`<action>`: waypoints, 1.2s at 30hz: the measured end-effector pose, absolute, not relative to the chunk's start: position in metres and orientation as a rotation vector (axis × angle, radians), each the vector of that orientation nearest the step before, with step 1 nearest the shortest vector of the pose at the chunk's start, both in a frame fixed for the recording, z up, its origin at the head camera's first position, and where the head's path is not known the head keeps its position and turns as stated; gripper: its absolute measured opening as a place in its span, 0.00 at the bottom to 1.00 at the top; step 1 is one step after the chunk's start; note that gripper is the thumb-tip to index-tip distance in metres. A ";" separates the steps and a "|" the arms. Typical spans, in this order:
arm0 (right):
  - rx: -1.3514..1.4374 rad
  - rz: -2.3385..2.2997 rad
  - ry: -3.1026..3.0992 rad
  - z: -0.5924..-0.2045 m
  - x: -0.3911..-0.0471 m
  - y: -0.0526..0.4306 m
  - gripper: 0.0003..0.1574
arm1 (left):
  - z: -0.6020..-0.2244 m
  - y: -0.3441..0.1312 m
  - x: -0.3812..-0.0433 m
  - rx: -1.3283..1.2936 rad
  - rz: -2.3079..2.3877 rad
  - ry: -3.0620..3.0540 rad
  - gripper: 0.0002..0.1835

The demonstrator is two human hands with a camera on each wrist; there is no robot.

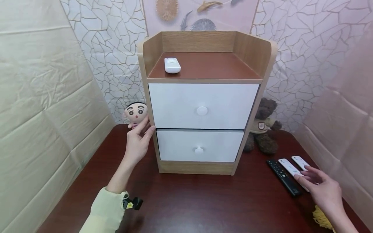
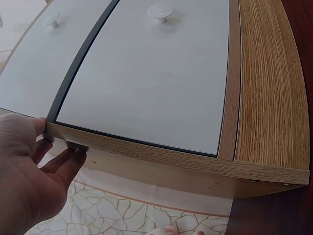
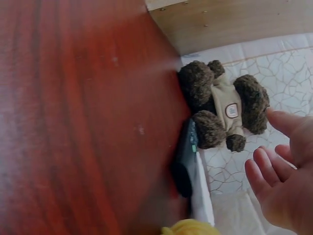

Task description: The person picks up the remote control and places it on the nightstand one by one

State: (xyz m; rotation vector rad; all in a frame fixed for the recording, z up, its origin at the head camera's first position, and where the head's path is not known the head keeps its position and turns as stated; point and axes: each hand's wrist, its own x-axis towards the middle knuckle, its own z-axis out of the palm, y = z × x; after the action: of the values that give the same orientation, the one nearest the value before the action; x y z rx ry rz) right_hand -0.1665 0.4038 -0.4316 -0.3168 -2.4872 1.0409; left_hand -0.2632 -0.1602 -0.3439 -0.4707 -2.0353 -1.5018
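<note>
A wooden cabinet [image 1: 198, 167] with two white drawers, both closed, stands on the dark red table. My left hand [image 1: 137, 142] holds its left front edge, thumb at the front and fingers against the side panel [image 2: 161, 172]. My right hand [image 1: 324, 189] hovers above two white remote controls [image 1: 289, 165], fingers apart and loosely bent, gripping nothing. Beside the white ones lies a black remote control [image 1: 283, 178]. Another white remote [image 1: 172, 65] rests on the cabinet's top shelf, toward the left.
A plush doll [image 1: 136, 113] sits behind the cabinet's left side. To its right sits a brown teddy bear [image 1: 263, 127] in a light shirt. Something yellow and stringy [image 1: 321, 218] lies partly hidden under my right wrist. Cloth walls [image 1: 338, 129] border the table.
</note>
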 end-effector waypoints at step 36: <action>-0.605 0.872 -2.631 -0.469 -0.161 0.393 0.40 | -0.345 -0.160 -0.261 -0.469 -1.493 -2.067 0.26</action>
State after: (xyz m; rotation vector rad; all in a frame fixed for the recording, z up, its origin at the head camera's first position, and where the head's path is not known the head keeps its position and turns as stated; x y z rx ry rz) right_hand -0.1606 0.3933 -0.4694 -0.6054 -2.6305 0.8720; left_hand -0.2615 -0.1602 -0.3452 -0.4689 -2.0666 -1.4930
